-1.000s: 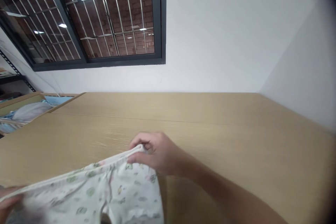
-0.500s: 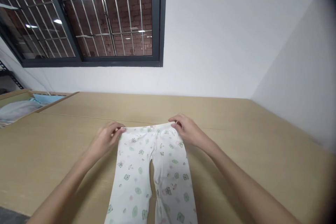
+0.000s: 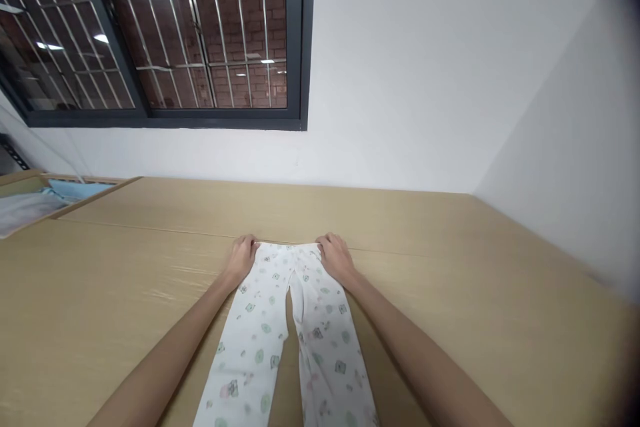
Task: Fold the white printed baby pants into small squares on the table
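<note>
A pair of white trousers (image 3: 265, 320) with a small green and pink print stretches away from me, waistband at the far end. My left hand (image 3: 244, 257) is closed on the left corner of the waistband. At the right corner, my right hand (image 3: 334, 255) grips the cloth in the same way. Some creases run down the right leg, and a narrow gap shows between the two legs. The lower ends of the legs run out of view at the bottom.
The trousers are over a wide tan table (image 3: 450, 293) with a seam across it. At the far left is an open box (image 3: 95, 197) holding pale and light blue cloth. A white wall (image 3: 390, 80) and a dark-framed barred window (image 3: 295, 40) stand behind.
Both hands have moved farther away from me and closer together, drawing the waistband forward over the table. The camera view has shifted slightly.
</note>
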Demonstrator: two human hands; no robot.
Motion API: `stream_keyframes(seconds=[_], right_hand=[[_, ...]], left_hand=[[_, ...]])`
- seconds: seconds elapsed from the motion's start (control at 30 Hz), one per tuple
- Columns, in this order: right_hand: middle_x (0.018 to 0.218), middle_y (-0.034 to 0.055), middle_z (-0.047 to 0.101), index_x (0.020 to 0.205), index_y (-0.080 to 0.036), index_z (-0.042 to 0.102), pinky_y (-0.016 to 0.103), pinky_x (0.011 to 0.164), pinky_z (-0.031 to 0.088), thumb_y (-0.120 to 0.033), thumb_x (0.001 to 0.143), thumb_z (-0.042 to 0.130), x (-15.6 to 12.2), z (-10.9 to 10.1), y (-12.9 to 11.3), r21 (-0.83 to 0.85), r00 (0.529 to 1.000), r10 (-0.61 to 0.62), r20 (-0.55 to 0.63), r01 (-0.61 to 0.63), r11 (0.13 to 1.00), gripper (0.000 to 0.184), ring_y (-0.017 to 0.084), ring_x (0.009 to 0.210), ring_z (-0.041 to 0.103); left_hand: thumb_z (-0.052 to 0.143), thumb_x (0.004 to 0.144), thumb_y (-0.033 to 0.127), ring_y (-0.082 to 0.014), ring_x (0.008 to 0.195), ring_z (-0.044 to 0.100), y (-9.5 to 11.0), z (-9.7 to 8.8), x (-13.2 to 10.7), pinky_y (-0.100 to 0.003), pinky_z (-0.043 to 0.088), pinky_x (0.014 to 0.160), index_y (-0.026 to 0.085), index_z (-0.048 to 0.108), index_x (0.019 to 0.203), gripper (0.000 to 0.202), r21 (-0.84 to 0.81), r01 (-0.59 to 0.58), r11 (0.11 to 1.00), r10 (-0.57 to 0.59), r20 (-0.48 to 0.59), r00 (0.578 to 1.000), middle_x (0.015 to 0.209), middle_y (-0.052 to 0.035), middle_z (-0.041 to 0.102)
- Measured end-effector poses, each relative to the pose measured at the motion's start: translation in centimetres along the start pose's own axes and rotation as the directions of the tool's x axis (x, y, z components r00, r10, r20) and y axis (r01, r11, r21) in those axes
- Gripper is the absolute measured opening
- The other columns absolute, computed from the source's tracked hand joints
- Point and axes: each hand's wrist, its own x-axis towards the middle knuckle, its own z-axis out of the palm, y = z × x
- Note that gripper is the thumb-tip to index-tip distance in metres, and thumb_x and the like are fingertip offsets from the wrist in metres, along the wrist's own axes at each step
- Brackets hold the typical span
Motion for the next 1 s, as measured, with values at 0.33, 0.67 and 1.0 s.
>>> stream_keyframes(seconds=[0.33, 0.67, 1.0], right_hand=[[0.114, 0.0131, 0.062, 0.111, -0.02, 0.07, 0.038, 0.093, 0.032, -0.015, 0.101, 0.04, 3.8, 0.8, 1.3, -0.073, 0.999, 0.026, 0.038, -0.023, 0.997, 0.031, 0.027, 0.111, 0.052], [0.128, 0.0144, 0.059, 0.127, -0.019, 0.061, 0.041, 0.097, 0.033, -0.026, 0.105, 0.039, 4.1, 1.9, 1.9, -0.052, 0.987, 0.151, 0.055, -0.148, 0.988, 0.032, 0.028, 0.121, 0.049], [0.127, 0.0136, 0.059, 0.123, -0.02, 0.063, 0.042, 0.099, 0.032, -0.027, 0.105, 0.038, 4.0, 1.8, 1.9, -0.031, 0.984, 0.168, 0.061, -0.166, 0.986, 0.032, 0.028, 0.122, 0.048]], left_hand=[[0.061, 0.096, 0.041, -0.0229, 0.109, 0.062, 1.1, 0.1, 3.7, -0.047, 0.051, 0.096, 0.017, 0.063, 0.113, 0.03, 0.151, 0.055, 0.987, -0.065, 0.062, 0.996, 0.118, -0.0076, 0.064], [0.046, 0.101, 0.031, -0.0201, 0.094, 0.065, 11.3, -4.5, -3.0, -0.035, 0.05, 0.083, 0.016, 0.061, 0.105, 0.021, -0.014, -0.136, 0.991, 0.136, 0.205, 0.969, 0.098, -0.0065, 0.069], [0.064, 0.08, 0.066, -0.0307, 0.057, 0.068, 21.4, 1.9, -19.3, -0.043, 0.048, 0.05, 0.008, 0.068, 0.118, 0.069, -0.169, -0.633, 0.755, 0.632, 0.444, 0.635, 0.066, -0.0147, 0.071]])
